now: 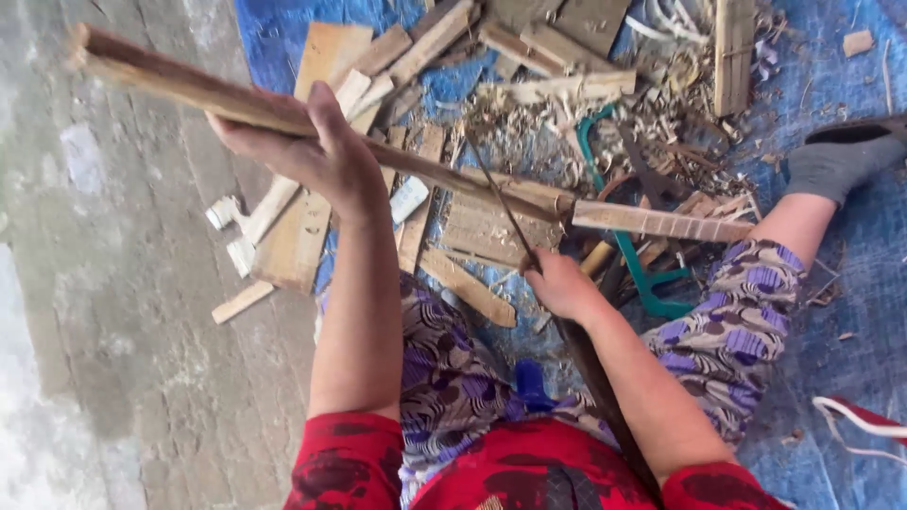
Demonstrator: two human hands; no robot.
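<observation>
The stick (pixel 236 102) was held slanting across the view, above a litter of wood scraps (pixel 472 227) on blue sheeting (pixel 850 312), its upper part clasped in the closed left hand (pixel 316 156). Lower right, a thin blade (pixel 501 203) was set against it, gripped by the closed right hand (pixel 557 283). A slip of the blade along the grain could, it was judged, bring it against the left fingers or the knee (pixel 746 302).

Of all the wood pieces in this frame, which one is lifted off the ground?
The long brown wooden stick, gripped by the left hand; the other flat wooden offcuts lie on the ground.
</observation>
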